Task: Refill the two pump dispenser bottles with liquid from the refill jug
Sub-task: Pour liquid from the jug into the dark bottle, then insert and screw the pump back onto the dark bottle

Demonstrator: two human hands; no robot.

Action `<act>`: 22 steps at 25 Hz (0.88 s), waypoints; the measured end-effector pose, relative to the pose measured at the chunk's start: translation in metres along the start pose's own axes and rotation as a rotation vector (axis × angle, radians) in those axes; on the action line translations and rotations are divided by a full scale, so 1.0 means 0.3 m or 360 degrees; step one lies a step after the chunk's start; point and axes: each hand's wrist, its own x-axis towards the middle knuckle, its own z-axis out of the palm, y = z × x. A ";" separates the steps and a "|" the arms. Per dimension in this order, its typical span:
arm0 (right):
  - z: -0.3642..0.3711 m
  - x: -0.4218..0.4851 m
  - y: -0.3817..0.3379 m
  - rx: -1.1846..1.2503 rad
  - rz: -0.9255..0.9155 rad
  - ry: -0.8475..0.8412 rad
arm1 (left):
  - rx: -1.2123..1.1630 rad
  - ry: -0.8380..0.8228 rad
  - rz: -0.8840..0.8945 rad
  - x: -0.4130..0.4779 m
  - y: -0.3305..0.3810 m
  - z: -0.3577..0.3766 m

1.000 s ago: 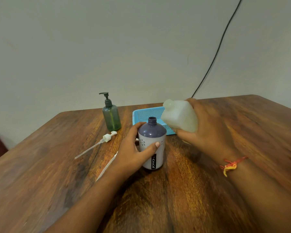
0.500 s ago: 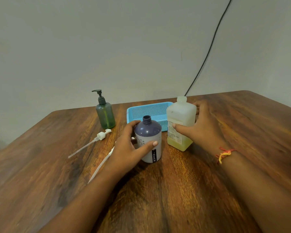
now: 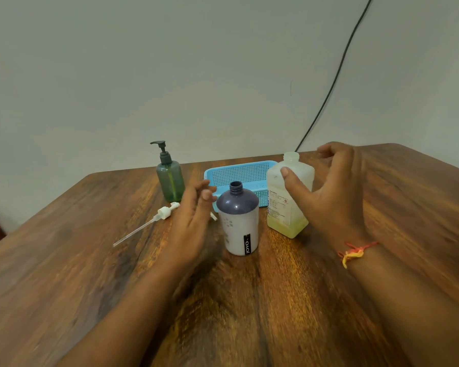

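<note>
Wall (image 3: 170,75): plain, matt, pale grey-green; a thin black cable (image 3: 337,75) runs down it to the bench's far edge.
Bench (image 3: 64,274): dark brown wood with streaky orange grain, a slight sheen and rounded far corners.
Right hand (image 3: 334,200): raised at 3 o'clock of the jug, fingers spread and curved, holding nothing. The thumb tip lies in front of the jug's shoulder; I cannot tell if it touches.
Left hand (image 3: 194,223): blurred, at 9 o'clock of the white bottle and just beside it, fingers straight and close together, gripping nothing.
Basket (image 3: 239,174): shallow light-blue plastic tray with mesh walls, at 12 o'clock behind the white bottle.
Refill jug (image 3: 277,197): square, cloudy translucent plastic, upright and uncapped, at 3 o'clock of the white bottle, near it. Yellow liquid fills only the bottom. Its paper label carries print too small to read.
White bottle (image 3: 239,223): round, white body with faint flower marks, purple domed shoulder and open threaded neck. It stands mid-bench; a black vertical strip reads "JOYO".
Green bottle (image 3: 171,181): smoky-green see-through plastic, dark pump fitted, upright at 10 o'clock.
Loose pump (image 3: 162,214): white head with a long clear tube, lying flat at 9 o'clock, beyond the left hand.
Wrist thread (image 3: 355,252): knotted red and yellow string on the right wrist.
</note>
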 end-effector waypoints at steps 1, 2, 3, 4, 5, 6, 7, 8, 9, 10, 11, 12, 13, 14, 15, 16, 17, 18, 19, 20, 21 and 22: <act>-0.008 -0.005 -0.019 0.0044 -0.0106 0.0067 | -0.0034 0.0164 0.0019 0.011 -0.001 -0.014; -0.011 -0.014 -0.035 0.0100 -0.0191 0.0070 | -0.0026 0.0329 0.0010 0.027 -0.007 -0.032; -0.008 -0.026 -0.054 0.0155 -0.0252 0.0015 | 0.0027 0.0473 -0.0028 0.046 -0.018 -0.055; 0.000 -0.041 -0.070 0.0188 -0.0291 -0.0077 | 0.0107 0.0570 -0.0096 0.062 -0.030 -0.076; 0.010 -0.057 -0.082 0.0187 -0.0316 -0.0177 | 0.0200 0.0601 -0.0180 0.076 -0.045 -0.091; 0.024 -0.074 -0.092 0.0171 -0.0330 -0.0271 | 0.0311 0.0575 -0.0261 0.087 -0.063 -0.106; 0.036 -0.088 -0.098 0.0159 -0.0330 -0.0356 | 0.0422 0.0507 -0.0329 0.096 -0.076 -0.113; 0.047 -0.101 -0.101 0.0159 -0.0307 -0.0435 | 0.0511 0.0418 -0.0381 0.102 -0.089 -0.117; 0.058 -0.111 -0.103 0.0167 -0.0265 -0.0507 | 0.0577 0.0350 -0.0407 0.106 -0.101 -0.120; 0.065 -0.120 -0.105 0.0175 -0.0210 -0.0570 | 0.0636 0.0336 -0.0409 0.110 -0.111 -0.127; 0.067 -0.125 -0.109 0.0176 -0.0152 -0.0624 | 0.0697 0.0389 -0.0397 0.114 -0.118 -0.138; 0.069 -0.129 -0.114 0.0170 -0.0100 -0.0673 | 0.0771 0.0483 -0.0382 0.119 -0.129 -0.158; 0.069 -0.132 -0.120 0.0154 -0.0061 -0.0715 | 0.0875 0.0556 -0.0381 0.125 -0.151 -0.182; 0.070 -0.136 -0.125 0.0137 -0.0037 -0.0752 | 0.1007 0.0569 -0.0405 0.129 -0.175 -0.207; 0.072 -0.141 -0.129 0.0125 -0.0019 -0.0789 | 0.1150 0.0518 -0.0452 0.131 -0.203 -0.231; 0.075 -0.146 -0.134 0.0125 -0.0001 -0.0827 | 0.1279 0.0424 -0.0506 0.133 -0.228 -0.250; 0.079 -0.151 -0.137 0.0131 0.0011 -0.0860 | 0.1365 0.0327 -0.0565 0.134 -0.249 -0.263; 0.083 -0.155 -0.139 0.0139 0.0016 -0.0880 | 0.1397 0.0259 -0.0609 0.134 -0.264 -0.271; 0.087 -0.159 -0.140 0.0143 0.0015 -0.0893 | 0.1388 0.0230 -0.0631 0.134 -0.272 -0.276; 0.089 -0.161 -0.142 0.0148 0.0013 -0.0897 | 0.1350 0.0229 -0.0626 0.134 -0.275 -0.279; 0.090 -0.163 -0.141 0.0155 0.0017 -0.0898 | 0.1305 0.0234 -0.0603 0.132 -0.275 -0.277; 0.092 -0.163 -0.138 0.0168 0.0029 -0.0902 | 0.1273 0.0239 -0.0578 0.133 -0.278 -0.275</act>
